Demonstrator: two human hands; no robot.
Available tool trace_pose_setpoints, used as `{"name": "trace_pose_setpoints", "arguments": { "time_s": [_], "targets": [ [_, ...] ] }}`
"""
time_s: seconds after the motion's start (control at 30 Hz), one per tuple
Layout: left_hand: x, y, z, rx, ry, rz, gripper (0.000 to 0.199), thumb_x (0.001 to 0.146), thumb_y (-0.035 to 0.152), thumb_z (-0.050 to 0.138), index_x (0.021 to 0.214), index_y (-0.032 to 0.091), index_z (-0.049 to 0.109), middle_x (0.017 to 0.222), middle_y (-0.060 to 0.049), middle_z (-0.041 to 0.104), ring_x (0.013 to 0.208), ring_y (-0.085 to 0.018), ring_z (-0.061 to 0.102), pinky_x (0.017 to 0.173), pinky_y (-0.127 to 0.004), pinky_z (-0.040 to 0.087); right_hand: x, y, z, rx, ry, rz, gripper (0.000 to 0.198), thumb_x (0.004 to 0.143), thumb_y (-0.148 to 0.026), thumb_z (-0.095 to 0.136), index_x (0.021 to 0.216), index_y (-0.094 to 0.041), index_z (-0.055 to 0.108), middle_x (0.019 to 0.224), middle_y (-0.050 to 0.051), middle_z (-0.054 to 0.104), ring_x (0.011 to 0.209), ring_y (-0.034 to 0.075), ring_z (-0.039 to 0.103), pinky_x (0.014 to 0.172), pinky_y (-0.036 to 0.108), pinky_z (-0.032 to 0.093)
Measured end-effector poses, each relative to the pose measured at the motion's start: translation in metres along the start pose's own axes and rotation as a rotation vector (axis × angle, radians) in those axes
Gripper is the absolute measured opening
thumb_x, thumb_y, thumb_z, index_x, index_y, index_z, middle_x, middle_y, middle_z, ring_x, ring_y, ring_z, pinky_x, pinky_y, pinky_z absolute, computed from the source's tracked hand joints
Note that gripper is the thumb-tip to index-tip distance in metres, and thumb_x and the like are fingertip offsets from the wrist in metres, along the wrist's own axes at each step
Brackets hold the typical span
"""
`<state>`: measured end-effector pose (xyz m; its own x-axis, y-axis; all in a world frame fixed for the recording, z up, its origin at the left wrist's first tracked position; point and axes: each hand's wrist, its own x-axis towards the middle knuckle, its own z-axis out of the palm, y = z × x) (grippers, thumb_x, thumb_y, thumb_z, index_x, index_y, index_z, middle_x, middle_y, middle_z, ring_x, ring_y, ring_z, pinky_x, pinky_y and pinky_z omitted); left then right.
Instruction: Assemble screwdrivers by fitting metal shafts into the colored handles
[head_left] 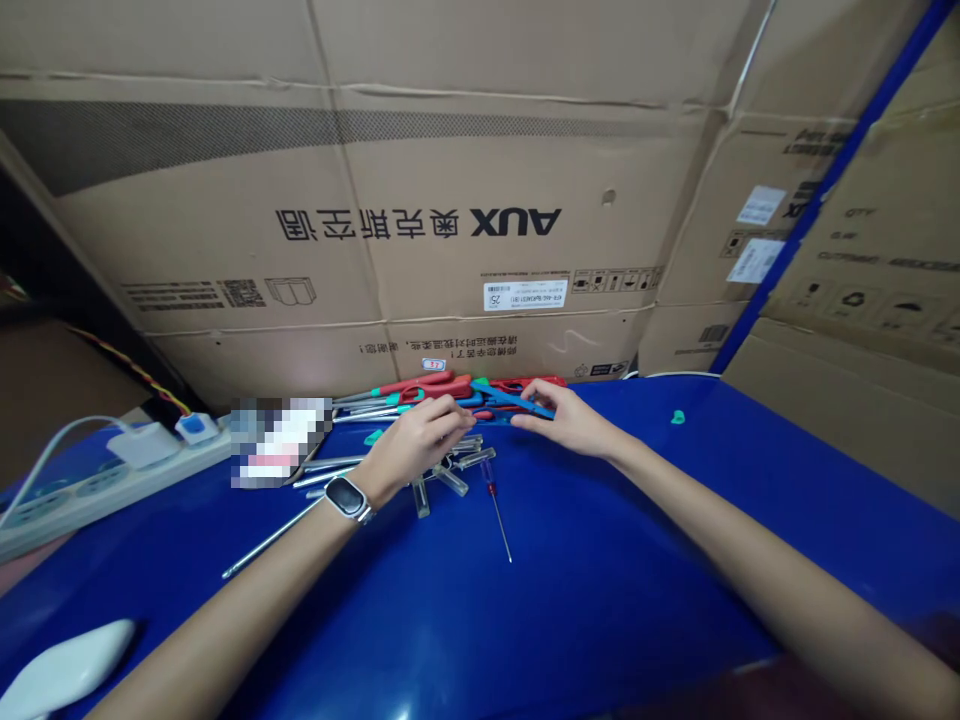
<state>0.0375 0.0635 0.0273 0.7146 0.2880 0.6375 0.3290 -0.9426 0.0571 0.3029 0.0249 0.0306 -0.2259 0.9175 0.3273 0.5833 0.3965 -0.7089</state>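
Observation:
My right hand (559, 420) grips one end of a long blue plastic piece (502, 393), which looks like a half shell of a long-stem lighter handle, between thumb and fingers. My left hand (435, 435), with a watch on its wrist, is closed, fingertips pinched together; what lies in them is hidden. Behind both hands lie red lighter handles (442, 388) with long metal stems, against the cardboard. Clear plastic tanks (451, 481) are scattered below the left hand. A small screwdriver (497, 505) with a purple-red handle lies between my forearms.
Metal tubes (266, 542) lie left of my left hand. Farther left are a phone (281, 445), blurred out, and a power strip (112, 495) with plugs. A white rounded object (71, 665) is at lower left. Cardboard (420, 150) walls the blue table; a green piece (678, 417) lies right.

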Motion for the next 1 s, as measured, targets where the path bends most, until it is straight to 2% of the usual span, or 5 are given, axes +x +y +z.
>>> {"name": "trace_pose_setpoints", "arguments": {
  "time_s": [0.27, 0.43, 0.6, 0.8, 1.0],
  "targets": [
    [0.032, -0.011, 0.039, -0.069, 0.081, 0.008, 0.018, 0.099, 0.026, 0.048, 0.096, 0.018, 0.064, 0.093, -0.007, 0.067, 0.086, -0.016, 0.066, 0.078, -0.031, 0.056, 0.0, 0.016, -0.029, -0.532, -0.023, -0.142, 0.042, 0.094, -0.047, 0.055, 0.133, -0.03, 0.058, 0.105, 0.009, 0.06, 0.09, 0.023, 0.06, 0.081, 0.035, 0.044],
    [0.058, -0.028, 0.057, -0.224, 0.125, -0.076, 0.021, 0.098, 0.03, 0.05, 0.091, 0.019, 0.066, 0.099, -0.007, 0.068, 0.092, -0.016, 0.067, 0.084, -0.031, 0.055, 0.028, 0.044, -0.044, -0.566, 0.046, -0.197, 0.027, 0.089, -0.035, 0.064, 0.114, -0.026, 0.07, 0.123, 0.013, 0.057, 0.115, 0.03, 0.054, 0.094, 0.046, 0.042],
    [0.068, -0.049, 0.074, -0.202, 0.051, -0.168, 0.021, 0.095, 0.028, 0.054, 0.09, 0.019, 0.072, 0.105, -0.008, 0.069, 0.096, -0.02, 0.066, 0.089, -0.036, 0.053, 0.058, 0.065, -0.043, -0.446, -0.059, -0.107, 0.032, 0.084, -0.019, 0.067, 0.115, -0.025, 0.068, 0.111, 0.007, 0.07, 0.105, 0.026, 0.064, 0.096, 0.042, 0.044],
    [0.059, -0.042, 0.066, 0.1, -0.176, -0.184, 0.021, 0.094, 0.024, 0.053, 0.101, 0.022, 0.073, 0.113, -0.007, 0.069, 0.105, -0.026, 0.057, 0.09, -0.046, 0.045, 0.062, 0.075, -0.032, -0.431, -0.04, -0.085, 0.041, 0.081, -0.029, 0.073, 0.12, -0.02, 0.066, 0.117, 0.011, 0.067, 0.107, 0.026, 0.063, 0.096, 0.043, 0.044],
    [0.049, -0.028, 0.052, 0.18, -0.114, -0.195, 0.017, 0.094, 0.027, 0.052, 0.099, 0.021, 0.067, 0.11, -0.008, 0.065, 0.106, -0.026, 0.054, 0.091, -0.043, 0.041, 0.058, 0.068, -0.035, -0.538, 0.081, -0.076, 0.042, 0.077, -0.045, 0.076, 0.113, -0.024, 0.069, 0.105, 0.009, 0.061, 0.107, 0.03, 0.055, 0.092, 0.046, 0.042]
  ]
}}
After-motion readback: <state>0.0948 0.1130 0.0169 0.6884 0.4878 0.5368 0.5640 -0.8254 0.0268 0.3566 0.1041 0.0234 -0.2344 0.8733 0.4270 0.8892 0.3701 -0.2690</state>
